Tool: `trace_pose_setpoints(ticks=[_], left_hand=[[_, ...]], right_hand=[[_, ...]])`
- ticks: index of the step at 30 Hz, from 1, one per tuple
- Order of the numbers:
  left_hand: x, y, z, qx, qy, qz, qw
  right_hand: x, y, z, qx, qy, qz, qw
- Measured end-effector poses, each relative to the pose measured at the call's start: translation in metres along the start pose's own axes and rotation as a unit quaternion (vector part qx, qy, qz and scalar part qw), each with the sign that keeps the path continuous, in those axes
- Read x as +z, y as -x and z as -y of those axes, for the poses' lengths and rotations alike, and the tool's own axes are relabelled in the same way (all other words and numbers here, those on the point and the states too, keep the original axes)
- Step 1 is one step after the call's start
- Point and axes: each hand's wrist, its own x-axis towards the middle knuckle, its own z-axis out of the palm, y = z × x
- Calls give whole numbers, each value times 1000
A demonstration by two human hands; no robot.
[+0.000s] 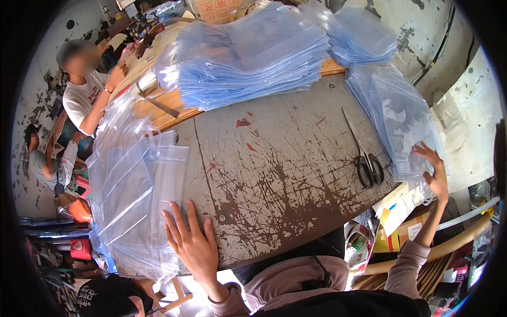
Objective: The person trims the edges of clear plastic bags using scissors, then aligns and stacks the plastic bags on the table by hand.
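My left hand (193,244) lies with its fingers spread at the table's near left. Its fingertips touch or hover at the edge of a loose pile of clear plastic bags (127,195). My right hand (434,171) is over the near end of a stack of clear bluish plastic bags (406,116) on the right side. Its fingers are curved and apart, with crumpled clear plastic between thumb and fingers; no firm grip shows. Scissors (363,158) with black handles lie on the worn metal tabletop (269,174), left of that stack, blades pointing away.
A tall stack of bluish plastic sheets (253,58) fills the table's far side, with another stack (362,37) behind right. One person (82,95) sits far left, another (50,158) beyond. A black cap (103,296) shows at lower left. Tubes (459,238) lie at lower right.
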Motion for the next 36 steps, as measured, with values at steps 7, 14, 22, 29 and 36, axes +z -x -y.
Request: trace_pose_setpoints(ticks=[7, 14, 22, 29, 36], left_hand=[[1, 0, -2, -4, -10, -3, 1000], [2, 1, -2, -5, -7, -2, 1000], [3, 0, 0, 1, -9, -10, 1000], [4, 1, -2, -3, -13, -9, 1000], [4, 1, 0, -1, -12, -6, 1000]], right_hand=[[4, 18, 21, 126, 207, 86, 966], [16, 18, -3, -19, 60, -101, 993], [16, 31, -100, -144, -138, -161, 967], [35, 12, -72, 20, -19, -209, 978], [18, 29, -98, 36, -4, -352, 935]])
